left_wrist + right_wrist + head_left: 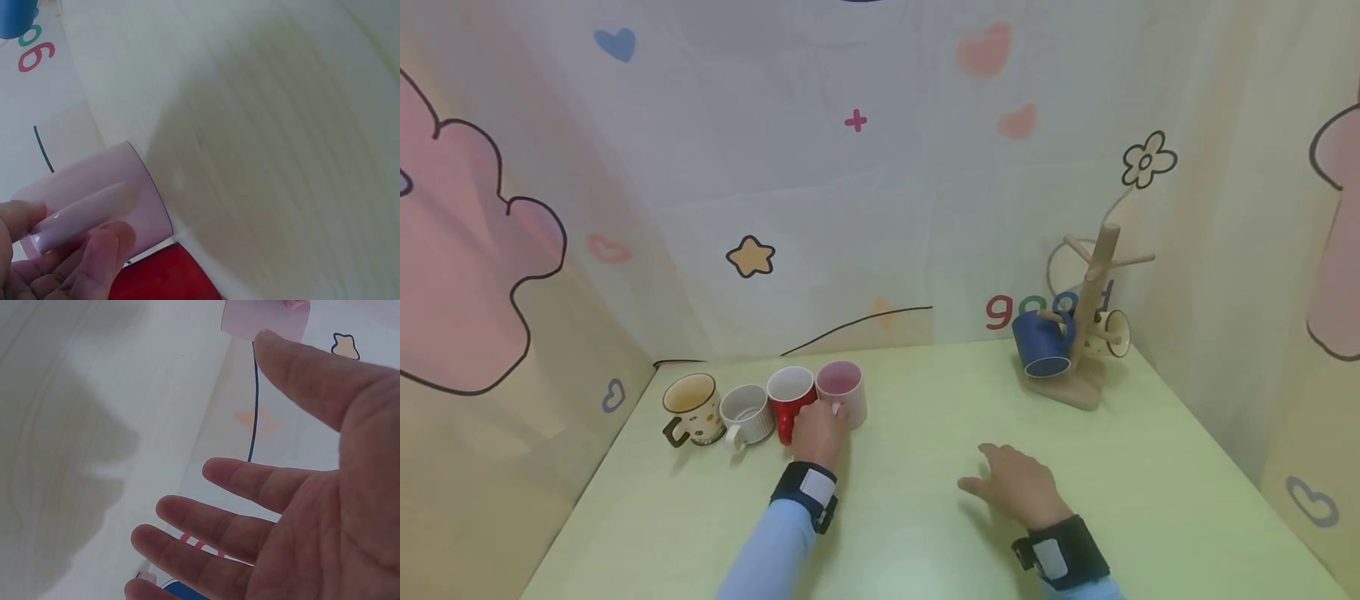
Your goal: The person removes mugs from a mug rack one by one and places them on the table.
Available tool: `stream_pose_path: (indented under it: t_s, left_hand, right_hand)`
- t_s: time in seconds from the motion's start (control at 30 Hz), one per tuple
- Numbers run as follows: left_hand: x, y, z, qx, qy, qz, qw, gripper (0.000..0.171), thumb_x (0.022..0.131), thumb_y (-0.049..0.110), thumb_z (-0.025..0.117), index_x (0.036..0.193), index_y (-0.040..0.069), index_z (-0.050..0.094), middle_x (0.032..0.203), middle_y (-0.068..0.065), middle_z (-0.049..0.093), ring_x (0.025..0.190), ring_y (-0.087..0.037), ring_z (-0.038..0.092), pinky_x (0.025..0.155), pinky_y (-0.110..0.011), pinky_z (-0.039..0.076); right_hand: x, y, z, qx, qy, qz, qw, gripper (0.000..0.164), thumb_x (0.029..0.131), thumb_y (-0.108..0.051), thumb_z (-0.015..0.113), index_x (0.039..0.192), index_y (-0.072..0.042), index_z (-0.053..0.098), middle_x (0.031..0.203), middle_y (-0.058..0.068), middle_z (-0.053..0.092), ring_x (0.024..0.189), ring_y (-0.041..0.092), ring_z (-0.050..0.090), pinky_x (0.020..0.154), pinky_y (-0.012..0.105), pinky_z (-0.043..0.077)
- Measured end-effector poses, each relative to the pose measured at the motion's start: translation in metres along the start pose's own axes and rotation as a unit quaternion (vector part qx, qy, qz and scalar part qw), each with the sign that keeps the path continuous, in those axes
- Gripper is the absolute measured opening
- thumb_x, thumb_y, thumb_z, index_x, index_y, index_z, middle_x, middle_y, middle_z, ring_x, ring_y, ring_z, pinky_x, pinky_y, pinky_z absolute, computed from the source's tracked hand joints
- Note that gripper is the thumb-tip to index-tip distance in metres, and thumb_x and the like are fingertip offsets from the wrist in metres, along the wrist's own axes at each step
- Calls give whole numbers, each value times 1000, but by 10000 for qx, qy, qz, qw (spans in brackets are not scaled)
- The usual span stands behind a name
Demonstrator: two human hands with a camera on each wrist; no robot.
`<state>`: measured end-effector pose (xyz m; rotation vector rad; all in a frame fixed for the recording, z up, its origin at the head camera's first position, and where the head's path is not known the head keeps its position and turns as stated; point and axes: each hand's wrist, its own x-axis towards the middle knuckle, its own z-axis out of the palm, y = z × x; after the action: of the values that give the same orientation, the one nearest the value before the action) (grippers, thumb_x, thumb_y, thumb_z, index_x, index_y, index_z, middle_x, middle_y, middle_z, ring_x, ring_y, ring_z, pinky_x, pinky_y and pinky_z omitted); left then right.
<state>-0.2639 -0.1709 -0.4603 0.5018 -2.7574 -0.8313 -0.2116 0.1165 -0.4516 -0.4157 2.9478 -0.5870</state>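
Pale backdrop [880, 217] printed with hearts and stars behind the grip, a light yellow-green tabletop [910, 525] beneath it; and it's the left hand [821, 433] at work, thumb and fingers pinching the handle of an upright, round pale-pink mug [853, 398], its body just beyond the fingertips; immediately left of the grip, a bright red mug with a white inside [784, 404]; further left, a small white ribbed mug [748, 417], then a spotted cream mug with a brown angular handle [702, 421]; four in that row, mouths up; well right of the grip and further back, one branching wooden stand [1084, 312] bears two more, a deep-blue mug [1039, 346] and a cream dark-rimmed mug [1117, 332]; six mugs altogether; nearer, right of the grip, the right hand [1017, 487] hovers, thumb and fingers spread apart!
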Motion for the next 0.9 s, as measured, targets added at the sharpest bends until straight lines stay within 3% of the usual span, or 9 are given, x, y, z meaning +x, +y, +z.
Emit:
stream_pose_path:
  t_s: [0.23, 0.43, 0.53, 0.73, 0.9]
  left_hand:
    - [-5, -8, -4, 314, -234, 205, 9990, 40, 99, 35, 62, 74, 5, 72, 55, -5, 57, 64, -27, 60, 63, -37, 51]
    - [-19, -12, -18, 555, -337, 476, 9968, 47, 99, 40, 59, 66, 7, 67, 51, -3, 54, 56, -23, 58, 58, -36, 50]
    - [-26, -14, -24, 733, -433, 687, 9940, 43, 95, 40, 66, 65, 10, 63, 51, -3, 52, 53, -22, 53, 56, -35, 47]
    - [-38, -13, -34, 1433, -995, 996, 9796, 39, 82, 45, 79, 82, 9, 63, 58, -5, 53, 57, -24, 51, 56, -36, 45]
    - [-46, -8, -43, 2047, -1652, 1152, 9579, 54, 70, 47, 87, 100, 7, 69, 80, -10, 60, 76, -31, 55, 74, -51, 49]
  right_hand:
    - [2, -1, -2, -6, -80, 51, 10000, 68, 85, -47, 72, 129, 3, 60, 119, 24, 64, 110, 44, 60, 83, 58, 51]
    - [5, 2, -4, -85, -57, 34, 9999, 68, 86, -47, 71, 129, 3, 59, 119, 26, 64, 110, 45, 60, 83, 57, 51]
    - [7, 3, -6, -116, -87, 84, 9999, 68, 86, -48, 70, 130, 3, 59, 120, 26, 63, 111, 45, 60, 83, 57, 51]
    - [9, 10, -7, -147, -124, 155, 9997, 69, 87, -49, 70, 130, 3, 59, 121, 26, 63, 112, 45, 59, 85, 58, 50]
    - [12, 19, -14, -197, -132, 197, 9995, 68, 88, -47, 69, 130, 5, 58, 121, 28, 62, 114, 47, 58, 86, 60, 49]
